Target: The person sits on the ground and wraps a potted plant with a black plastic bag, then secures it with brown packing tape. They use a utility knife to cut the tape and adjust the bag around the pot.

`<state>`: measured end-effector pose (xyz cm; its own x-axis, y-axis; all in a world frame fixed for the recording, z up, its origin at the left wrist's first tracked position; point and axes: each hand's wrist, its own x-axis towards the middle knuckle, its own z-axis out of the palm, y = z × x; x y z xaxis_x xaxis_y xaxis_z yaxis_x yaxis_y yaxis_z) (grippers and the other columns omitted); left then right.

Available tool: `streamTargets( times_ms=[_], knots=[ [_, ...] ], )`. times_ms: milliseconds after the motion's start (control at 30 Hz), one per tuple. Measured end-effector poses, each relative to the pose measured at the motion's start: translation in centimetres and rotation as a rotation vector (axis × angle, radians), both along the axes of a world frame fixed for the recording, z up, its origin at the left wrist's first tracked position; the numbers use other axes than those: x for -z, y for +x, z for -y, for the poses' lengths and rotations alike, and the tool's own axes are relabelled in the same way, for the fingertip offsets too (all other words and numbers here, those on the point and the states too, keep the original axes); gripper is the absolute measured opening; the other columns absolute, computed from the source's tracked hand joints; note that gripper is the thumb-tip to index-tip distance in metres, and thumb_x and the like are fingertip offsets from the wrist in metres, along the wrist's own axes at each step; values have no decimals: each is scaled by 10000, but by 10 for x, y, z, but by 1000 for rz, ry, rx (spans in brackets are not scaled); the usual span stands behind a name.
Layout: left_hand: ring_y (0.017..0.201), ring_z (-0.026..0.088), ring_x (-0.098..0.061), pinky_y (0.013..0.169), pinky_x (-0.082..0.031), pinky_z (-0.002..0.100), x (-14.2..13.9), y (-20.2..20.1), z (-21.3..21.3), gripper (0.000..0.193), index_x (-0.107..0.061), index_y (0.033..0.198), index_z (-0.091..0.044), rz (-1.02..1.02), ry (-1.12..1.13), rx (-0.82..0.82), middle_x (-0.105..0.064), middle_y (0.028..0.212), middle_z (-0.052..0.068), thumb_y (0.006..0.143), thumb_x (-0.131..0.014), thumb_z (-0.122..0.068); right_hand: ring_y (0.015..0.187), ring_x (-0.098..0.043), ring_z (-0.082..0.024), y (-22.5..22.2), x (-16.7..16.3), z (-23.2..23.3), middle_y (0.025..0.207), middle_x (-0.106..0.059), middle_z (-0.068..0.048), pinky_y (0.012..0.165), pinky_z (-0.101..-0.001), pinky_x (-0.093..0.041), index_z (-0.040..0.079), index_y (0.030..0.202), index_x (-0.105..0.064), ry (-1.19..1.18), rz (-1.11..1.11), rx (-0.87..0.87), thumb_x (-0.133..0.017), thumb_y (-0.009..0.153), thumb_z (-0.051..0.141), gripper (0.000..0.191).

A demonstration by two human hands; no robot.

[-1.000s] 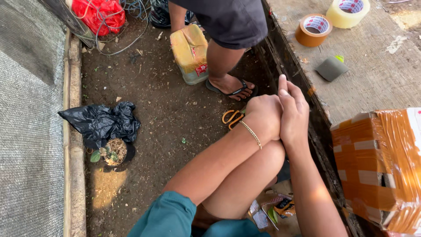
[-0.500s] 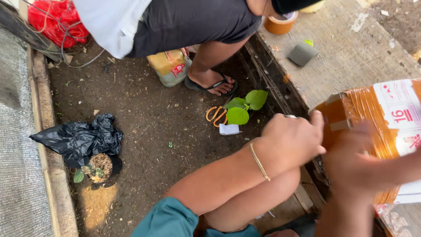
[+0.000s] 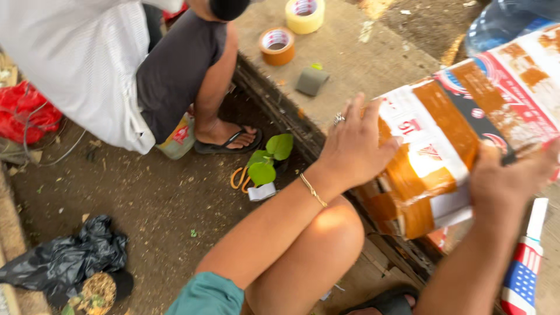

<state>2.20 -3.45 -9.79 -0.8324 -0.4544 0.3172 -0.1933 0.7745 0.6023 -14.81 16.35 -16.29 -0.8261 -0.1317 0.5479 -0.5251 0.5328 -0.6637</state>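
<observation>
My left hand [image 3: 354, 146], with a ring and a thin bracelet, presses flat on the near end of a cardboard box [image 3: 461, 128] wrapped in brown tape and printed paper. My right hand [image 3: 506, 181] grips the box's lower right side. The box is tilted, lifted over the edge of a concrete ledge [image 3: 361, 64]. My bare knee [image 3: 326, 233] is below the box.
Another person [image 3: 116, 70] squats at the upper left, a sandalled foot [image 3: 227, 139] on the dirt. Rolls of brown tape [image 3: 277, 45] and pale tape [image 3: 304, 14] lie on the ledge. A small green seedling [image 3: 268, 160], orange scissors [image 3: 238, 177], a black bag [image 3: 70, 256].
Both my hands left my knee and took hold of the taped box, lifting and tilting it. The view swung right toward the ledge.
</observation>
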Motion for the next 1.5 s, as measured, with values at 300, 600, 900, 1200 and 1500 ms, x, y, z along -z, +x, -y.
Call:
streamTargets(
  times_ms=[300,600,900,1200,1500],
  knots=[
    [1409,487,-381,1129,-183,681,-8,-72,-30,915,-318,1501,-18,426,-384,-71,-337,1531,310,919,-490,-702,1530,-150,-551,25,-36,20,1684,-259,-147,1122,-815,-184,244,1576,-412,122,451,298,-743,998,347,674],
    [1167,393,-629,1082,-369,601,-10,-71,-28,874,-334,1510,-46,451,-392,-20,-435,1438,285,946,-457,-702,1407,-552,-394,-5,14,-24,1510,-530,-247,1176,-493,-480,55,1501,-378,-951,330,-112,-706,932,160,664],
    [1145,359,-643,1013,-472,481,-21,-47,-37,969,-306,1492,76,518,-401,-19,-402,1453,328,951,-474,-710,1537,-455,-380,19,80,-51,1710,-245,-213,1238,-482,-410,84,1652,-103,-967,431,-307,-593,1058,87,770],
    [1516,480,-204,1167,-176,699,-18,41,-56,1176,-281,1508,100,340,-542,478,-224,1580,365,799,-557,-796,1668,-325,-349,39,74,-59,1828,-165,-202,1375,-464,-313,138,1717,38,-983,519,-545,-352,1218,279,649],
    [1418,611,-215,1134,-213,683,-24,57,-30,880,-330,1505,75,429,-745,470,-205,1568,390,848,-725,-357,1585,-277,-299,58,74,25,1767,-107,-188,1300,-416,-268,158,1670,175,-696,571,-474,-614,1066,41,1001]
  ],
)
